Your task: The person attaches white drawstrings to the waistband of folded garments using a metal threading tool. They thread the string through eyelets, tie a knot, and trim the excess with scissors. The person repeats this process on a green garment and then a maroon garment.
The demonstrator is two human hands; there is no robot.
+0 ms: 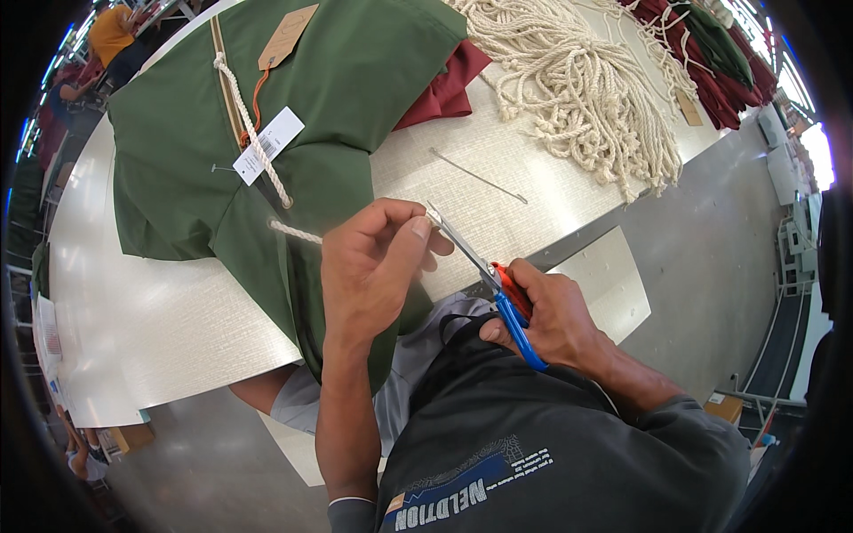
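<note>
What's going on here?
The left hand pinches at a white cord that runs out of green fabric. The right hand holds scissors, blades by the left fingertips; whether they touch the cord, I can't tell. The fabric lies on a pale table, with a pile of off-white cords farther back.

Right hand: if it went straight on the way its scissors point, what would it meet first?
Probably the left hand, whose fingertips sit close by the tips of the scissors; depth is unclear in this view, so the blades might just pass over them.
</note>
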